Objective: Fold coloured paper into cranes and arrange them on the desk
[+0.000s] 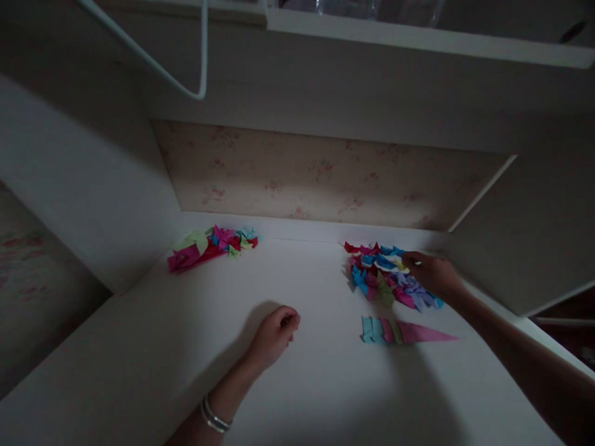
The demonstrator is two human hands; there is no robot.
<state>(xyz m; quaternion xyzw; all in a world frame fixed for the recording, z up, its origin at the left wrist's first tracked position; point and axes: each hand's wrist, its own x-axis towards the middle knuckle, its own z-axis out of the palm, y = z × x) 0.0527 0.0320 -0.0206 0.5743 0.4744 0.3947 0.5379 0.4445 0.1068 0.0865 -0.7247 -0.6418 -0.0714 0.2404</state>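
My left hand (275, 334) rests curled on the white tabletop, its fingers closed and nothing showing in them. A bracelet (214, 416) circles that wrist. My right hand (430, 271) reaches to the right edge of a loose pile of folded coloured paper pieces (383, 280), thumb and finger pinched beside a blue piece and a yellow one. What lies between those fingertips is too small to make out. Nearer to me lies a flat, pointed row of joined paper pieces (409, 332), light blue, pink and olive at its left and tapering to a pink tip at its right.
At the back left of the white tabletop (320, 384) sits another heap of coloured paper pieces (209, 246). Flowered wallpaper (316, 176) covers the back panel. Overhead run a shelf edge (418, 43) and a bent pale rod (198, 93). Side panels flank the table.
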